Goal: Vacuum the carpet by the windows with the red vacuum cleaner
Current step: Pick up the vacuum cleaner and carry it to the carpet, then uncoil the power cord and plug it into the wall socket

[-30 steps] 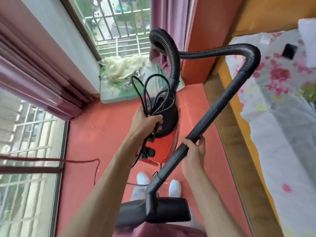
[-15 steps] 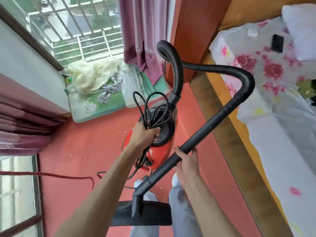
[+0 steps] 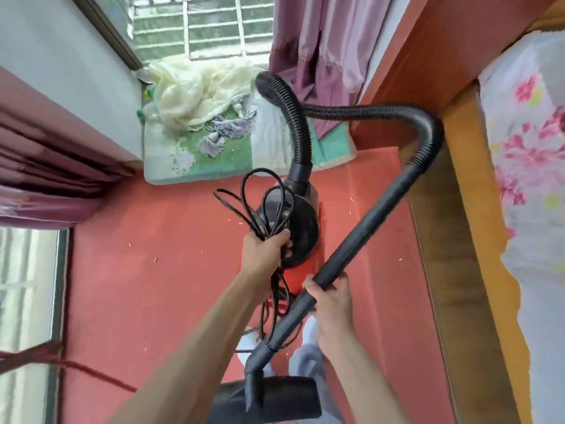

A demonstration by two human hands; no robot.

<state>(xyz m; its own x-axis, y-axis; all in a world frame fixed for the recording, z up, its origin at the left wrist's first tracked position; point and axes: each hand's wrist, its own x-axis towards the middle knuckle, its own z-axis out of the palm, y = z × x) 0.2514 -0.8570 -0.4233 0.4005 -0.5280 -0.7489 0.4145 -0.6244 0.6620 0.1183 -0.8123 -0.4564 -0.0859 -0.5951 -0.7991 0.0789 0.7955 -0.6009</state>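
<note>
My left hand [image 3: 266,249] has its fingers [image 3: 282,237] curled tight round a bunch of thin black power cord [image 3: 266,203], right at the black domed top of the red canister vacuum cleaner [image 3: 302,231]. Whether they also catch a handle under the cord, I cannot tell. Several loops of cord stand up above my fist and more strands hang down below it.

My right hand [image 3: 331,298] is clamped on the black rigid wand [image 3: 367,228], thumb on the near side and fingers wrapped behind. The wand slants down to the wide black floor nozzle [image 3: 284,396] near my 2 feet in white socks [image 3: 308,328]. At its upper end it joins the black ribbed hose [image 3: 298,127], which arches over and plugs into the vacuum's top.

The vacuum is over the red carpet [image 3: 153,286], just in front of me, between the window side on my left and the wooden bed frame [image 3: 470,209] on my right. Small pale crumbs [image 3: 156,259] dot the carpet. Beyond the vacuum lies a green patterned mat [image 3: 220,160] with a crumpled cream cloth [image 3: 189,96] on it, below a barred window [image 3: 208,29] and beside a purple curtain [image 3: 318,41]. A flowered sheet [image 3: 526,148] covers the bed.
</note>
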